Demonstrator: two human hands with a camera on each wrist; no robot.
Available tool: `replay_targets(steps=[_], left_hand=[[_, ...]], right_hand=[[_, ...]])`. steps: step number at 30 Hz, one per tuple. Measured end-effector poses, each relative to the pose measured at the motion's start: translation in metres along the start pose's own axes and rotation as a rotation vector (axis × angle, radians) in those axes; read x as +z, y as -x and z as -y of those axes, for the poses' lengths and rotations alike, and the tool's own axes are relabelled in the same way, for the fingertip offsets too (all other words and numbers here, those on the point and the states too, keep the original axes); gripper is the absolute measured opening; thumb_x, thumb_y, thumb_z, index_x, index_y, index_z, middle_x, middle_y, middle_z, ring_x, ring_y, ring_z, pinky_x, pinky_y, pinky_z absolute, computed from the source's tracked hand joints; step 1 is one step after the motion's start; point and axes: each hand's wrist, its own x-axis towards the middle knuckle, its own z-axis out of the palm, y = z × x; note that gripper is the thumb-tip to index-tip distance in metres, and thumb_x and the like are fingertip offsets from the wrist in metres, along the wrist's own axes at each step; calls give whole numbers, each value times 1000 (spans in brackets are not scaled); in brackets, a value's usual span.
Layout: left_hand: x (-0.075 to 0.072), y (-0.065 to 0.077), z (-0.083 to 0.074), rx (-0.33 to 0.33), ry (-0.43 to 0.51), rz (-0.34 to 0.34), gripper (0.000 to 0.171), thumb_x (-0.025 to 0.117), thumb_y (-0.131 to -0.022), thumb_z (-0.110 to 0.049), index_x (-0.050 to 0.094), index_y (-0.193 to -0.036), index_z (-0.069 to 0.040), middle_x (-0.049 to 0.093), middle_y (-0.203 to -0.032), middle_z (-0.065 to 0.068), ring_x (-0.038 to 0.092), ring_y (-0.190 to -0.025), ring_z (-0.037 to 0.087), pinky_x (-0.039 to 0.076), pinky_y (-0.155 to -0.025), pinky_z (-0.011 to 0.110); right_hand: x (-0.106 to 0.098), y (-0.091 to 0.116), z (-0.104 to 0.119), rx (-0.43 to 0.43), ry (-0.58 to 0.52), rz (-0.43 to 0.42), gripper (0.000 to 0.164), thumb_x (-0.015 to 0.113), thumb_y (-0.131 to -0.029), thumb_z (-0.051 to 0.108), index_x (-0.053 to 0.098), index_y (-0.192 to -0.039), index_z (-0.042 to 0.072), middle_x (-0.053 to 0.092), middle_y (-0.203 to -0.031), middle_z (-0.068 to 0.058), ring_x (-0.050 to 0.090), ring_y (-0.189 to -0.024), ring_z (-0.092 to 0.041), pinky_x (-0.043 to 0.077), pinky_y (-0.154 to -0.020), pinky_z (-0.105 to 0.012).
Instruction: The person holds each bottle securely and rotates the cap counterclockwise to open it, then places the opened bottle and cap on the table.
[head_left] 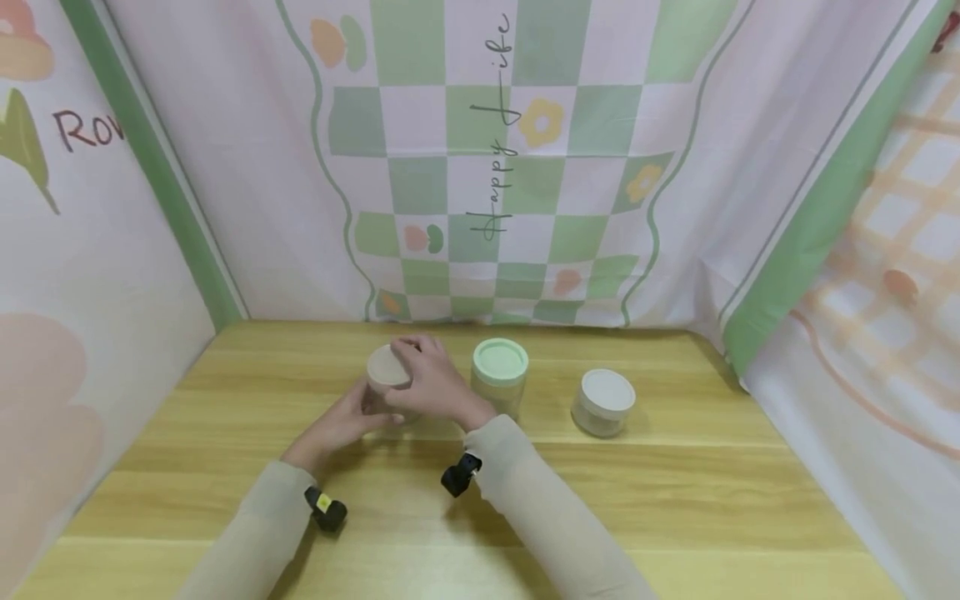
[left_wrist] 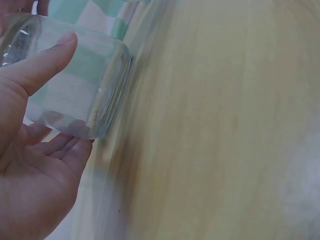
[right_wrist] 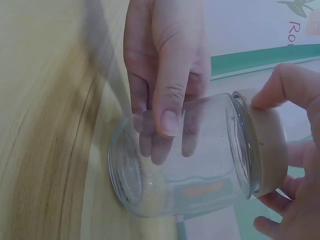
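Holding upright clear glass jar (right_wrist: 200, 162) round its side with curled left hand (head_left: 345, 423) — gripping beige lid (head_left: 386, 367), directly above, with right hand (head_left: 437, 382).

Clear cylindrical glass jar (right_wrist: 212, 160), upright, left hand (head_left: 343, 423) gripping its body; round beige lid (right_wrist: 271, 145) on mouth, right hand (head_left: 437, 382) gripping lid.

In the head view, the right hand (head_left: 433, 382) hides part of the beige lid (head_left: 386, 367); the glass jar (left_wrist: 82, 85) runs past the left wrist view's left edge.
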Motion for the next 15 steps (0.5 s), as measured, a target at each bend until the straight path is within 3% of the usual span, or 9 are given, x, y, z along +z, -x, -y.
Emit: replay_targets(steps=[6,12,15], left_hand=[[1,2,-2,-10,-11,-11,94,72,-94,-19,8,-162,-17,21,-163,14,32,-143,40,31,-111,61],[2,3,-6,-37,-19,-35,91,74,-92,-21,14,-161,-17,21,-164,9,25,-146,37,21,-114,65],[2,3,-6,-38,-31,-40,88,74,-92,-20,17,-159,-12,22,-163,12,25,-146,39,21,-114,65]], right_hand=[[5,2,1,14,58,-32,82,71,-86,50,41,-154,15,38,-153,-13,35,-136,-27,40,-104,-48],[12,2,9,21,296,-197,85,61,-86,70,49,-146,12,52,-132,-14,48,-119,-28,40,-100,-47],[14,2,11,33,368,-237,88,61,-84,74,51,-144,10,54,-122,-12,50,-110,-26,41,-98,-45]])
